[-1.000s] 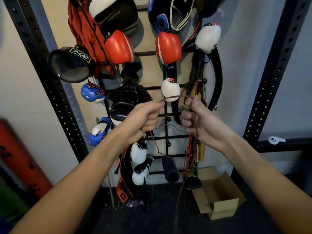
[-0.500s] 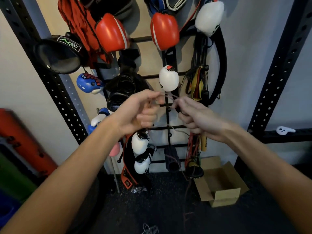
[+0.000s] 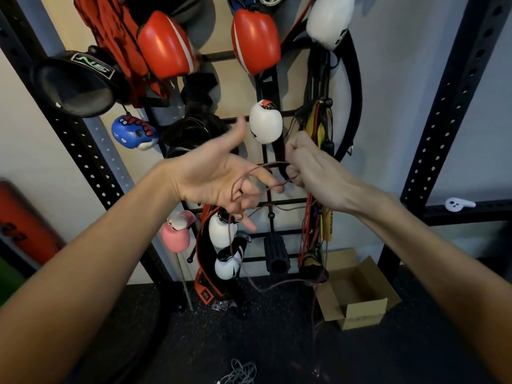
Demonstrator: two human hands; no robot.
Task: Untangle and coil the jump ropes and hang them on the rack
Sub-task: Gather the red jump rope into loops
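Rack behind — rope spans left hand, right hand.

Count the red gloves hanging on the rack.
2. The left red glove hangs at upper left; the right red glove hangs at top centre. More may be hidden above the frame or behind other gear.

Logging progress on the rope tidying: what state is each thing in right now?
Thin brown jump rope, uncoiled, loose loops, trailing to floor.
Left hand, open, palm up, rope looped over it.
Right hand, fist pinching rope.
Brown cardboard box, flaps open.
Pale cord, tangled heap on floor.
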